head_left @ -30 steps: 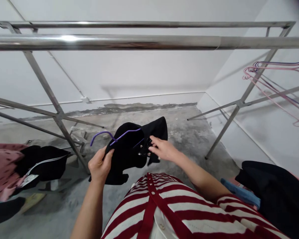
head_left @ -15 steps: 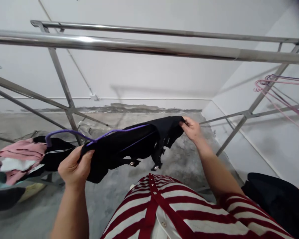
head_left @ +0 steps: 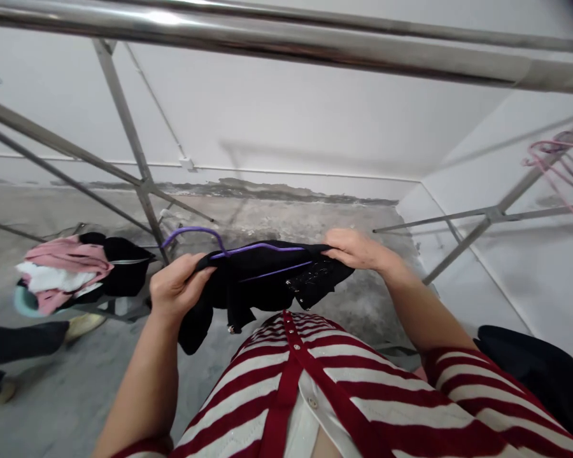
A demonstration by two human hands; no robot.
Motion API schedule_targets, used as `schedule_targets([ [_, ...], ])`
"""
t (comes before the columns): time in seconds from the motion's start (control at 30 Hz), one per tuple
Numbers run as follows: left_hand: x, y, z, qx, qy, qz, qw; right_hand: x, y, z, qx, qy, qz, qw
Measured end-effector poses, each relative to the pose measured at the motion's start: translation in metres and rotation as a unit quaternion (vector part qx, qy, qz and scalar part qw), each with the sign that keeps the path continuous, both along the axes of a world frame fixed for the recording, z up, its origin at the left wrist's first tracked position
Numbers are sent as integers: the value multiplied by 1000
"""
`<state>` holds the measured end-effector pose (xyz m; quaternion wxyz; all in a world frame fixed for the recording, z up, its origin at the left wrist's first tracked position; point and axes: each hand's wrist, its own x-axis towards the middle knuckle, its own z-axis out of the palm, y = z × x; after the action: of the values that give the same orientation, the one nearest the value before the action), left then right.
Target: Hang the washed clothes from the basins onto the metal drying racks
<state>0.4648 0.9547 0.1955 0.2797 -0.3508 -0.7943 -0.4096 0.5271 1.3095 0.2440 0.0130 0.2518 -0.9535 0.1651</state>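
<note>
Black garment (head_left: 253, 280) lies across the space in front of our chest, held at about 12 o'clock from our body and spanning between our two hands. Far off at 9 o'clock, a pink and white cloth heap (head_left: 62, 267) sits on a black bag or garment (head_left: 128, 270) on the concrete floor (head_left: 286, 216), with a pale shoe (head_left: 83, 324) at about 8 o'clock.

Our left hand (head_left: 179, 286) is closed, with its fingers curled firmly over the garment's left end. Just beyond it, the hook of a purple hanger (head_left: 193, 234) rises at about 11 o'clock, and the hanger's wire runs along the top of the cloth. Keeping this closed grip close to the hook steadies the hanger, while a level, gentle pull between both hands keeps the cloth from bunching along the wire.

Our right hand (head_left: 358, 250) lies palm down over the garment's right end, with the fingers across its top edge; we cannot tell whether it is pinching the cloth or only resting there.

The cloth is matte black and soft, with a sagging lower part and a narrow strap with a small metal end hanging down. A glittering patch (head_left: 312, 280) shows near the right end.

Pink hangers (head_left: 549, 152) hang at 2 o'clock, and dark clothing (head_left: 520, 362) lies at 4 o'clock.
</note>
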Motion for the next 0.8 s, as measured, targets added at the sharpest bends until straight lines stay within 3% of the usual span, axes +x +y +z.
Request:
schedule_targets([
  [0.2, -6, -11, -4, -52, 15, 17, 998, -14, -31, -8, -19, 36, 18, 999],
  [0.33, -18, -56, -13, -49, -40, 83, 994, -19, -22, 0, -98, 132, -10, 986],
  [0.43, -26, -100, -31, -2, -179, 136, 974, -22, -10, -1, -148, 181, -34, 972],
  [0.5, -34, -124, -46, 46, -253, 138, 956, -25, -11, -8, -161, 175, -40, 970],
  [0.57, -43, -142, -58, 74, -267, 162, 947, -29, -19, -19, -159, 146, -36, 976],
  [0.63, -49, -153, -64, 48, -259, 206, 943, -34, -32, -28, -152, 123, -32, 980],
  [0.7, -51, -156, -62, -11, -240, 240, 941, -38, -43, -33, -147, 124, -40, 981],
  [0.8, -43, -141, -42, -43, -128, 249, 959, -45, -56, -33, -134, 124, -36, 983],
])
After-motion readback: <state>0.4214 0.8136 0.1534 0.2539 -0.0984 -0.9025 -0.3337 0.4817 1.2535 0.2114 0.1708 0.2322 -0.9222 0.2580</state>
